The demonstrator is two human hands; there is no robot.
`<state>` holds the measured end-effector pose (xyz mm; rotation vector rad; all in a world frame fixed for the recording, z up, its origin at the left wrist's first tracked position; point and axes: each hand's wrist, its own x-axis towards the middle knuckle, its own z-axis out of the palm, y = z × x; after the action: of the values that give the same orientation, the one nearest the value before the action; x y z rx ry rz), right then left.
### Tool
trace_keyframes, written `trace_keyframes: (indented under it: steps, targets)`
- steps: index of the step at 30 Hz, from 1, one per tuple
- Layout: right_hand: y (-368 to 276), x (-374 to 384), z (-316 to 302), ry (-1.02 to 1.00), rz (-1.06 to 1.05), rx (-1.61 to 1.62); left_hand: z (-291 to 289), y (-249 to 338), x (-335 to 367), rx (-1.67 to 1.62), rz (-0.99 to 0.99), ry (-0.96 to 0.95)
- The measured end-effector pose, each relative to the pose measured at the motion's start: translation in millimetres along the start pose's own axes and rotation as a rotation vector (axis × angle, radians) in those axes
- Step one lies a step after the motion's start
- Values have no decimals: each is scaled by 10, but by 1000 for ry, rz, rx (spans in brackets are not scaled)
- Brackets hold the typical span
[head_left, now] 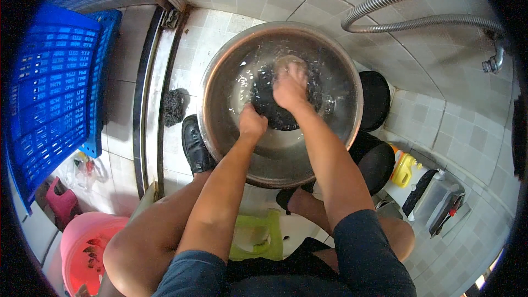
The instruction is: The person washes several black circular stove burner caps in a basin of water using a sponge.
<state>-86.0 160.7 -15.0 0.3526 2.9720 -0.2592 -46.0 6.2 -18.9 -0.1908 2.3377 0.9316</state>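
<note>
A large round metal basin [275,179] of water stands on the floor before me. In its water lies a dark round piece like a pan [278,114], partly under the surface and partly hidden by my arms. My left hand [253,123] is closed on its left edge, with the fingertips out of sight. Toward the far side of the dark pan, my right hand [290,85] presses down on it, smeared by motion. A pale brownish patch, perhaps a scrubbing pad [288,61], shows at its fingertips, too blurred to name surely.
Two black round pieces [375,100] lean right of the basin. A dark wire scourer [174,107] lies left. Blue plastic baskets [52,88] and a pink bucket [82,228] stand at left. A yellow bottle [406,170] is at right, below a metal hose [407,8].
</note>
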Motion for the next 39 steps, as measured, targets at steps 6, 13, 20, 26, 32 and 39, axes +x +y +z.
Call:
trace_keyframes:
  steps: [6, 13, 20, 26, 32, 39]
  targets:
    - [-268, -437, -364, -187, -202, 430, -33, -105, 64, -101, -30, -144]
    - [-149, -745, -816, -61, -363, 196, 105, -339, 52, -214, 0, 26]
    - [445, -823, -400, 61, -161, 384, 53, -86, 17, -287, -150, 29]
    - [-4, -1257, -126, -32, -170, 499, -33, -273, 96, -344, -113, -78]
    - [-219, -666, -199, -55, -370, 114, 213, -666, 303, -629, -75, -209]
    - [414, -140, -336, -191, -198, 191, 181, -38, 156, -213, -292, -290]
